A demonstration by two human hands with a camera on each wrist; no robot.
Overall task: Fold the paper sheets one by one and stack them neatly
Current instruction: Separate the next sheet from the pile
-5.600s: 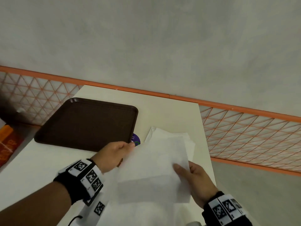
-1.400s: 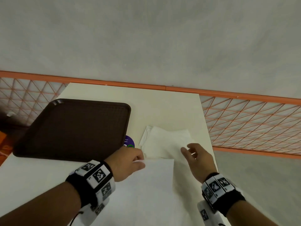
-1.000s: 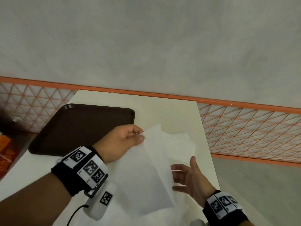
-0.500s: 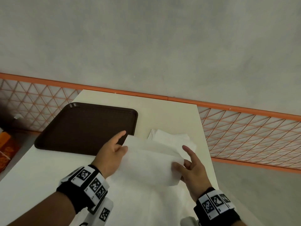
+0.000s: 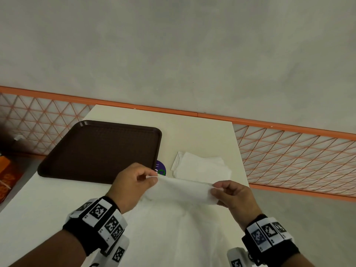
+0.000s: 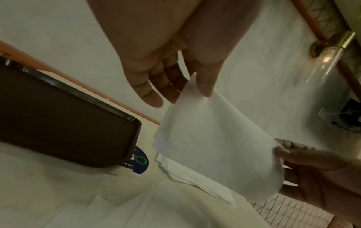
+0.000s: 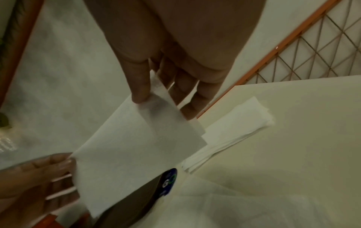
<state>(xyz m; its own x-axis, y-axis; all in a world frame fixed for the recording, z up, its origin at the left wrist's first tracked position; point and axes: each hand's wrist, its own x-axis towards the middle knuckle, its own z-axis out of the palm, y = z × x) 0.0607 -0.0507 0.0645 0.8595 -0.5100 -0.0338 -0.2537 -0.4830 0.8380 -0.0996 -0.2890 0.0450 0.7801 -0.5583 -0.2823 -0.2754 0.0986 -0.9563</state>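
A white paper sheet (image 5: 181, 191), doubled over, hangs in the air above the table between both hands. My left hand (image 5: 133, 184) pinches its left corner (image 6: 192, 86) between thumb and fingers. My right hand (image 5: 233, 195) pinches its right corner (image 7: 154, 91). Just beyond the held sheet lies a stack of folded white sheets (image 5: 200, 167) on the table, also seen as the folded stack (image 7: 234, 123) and the folded stack (image 6: 191, 175). Unfolded white sheets (image 5: 173, 232) lie flat under my wrists near the table's front edge.
A dark brown tray (image 5: 100, 149) sits on the cream table (image 5: 192, 132) to the left of the stack. A round purple sticker (image 5: 160, 167) shows at the tray's near right corner. An orange lattice railing (image 5: 296, 157) borders the table's right side and back.
The sheet was lifted from the flat pile, swung up and folded over. Both hands have now drawn its top corners together and hold it taut, slightly higher than half a second ago.
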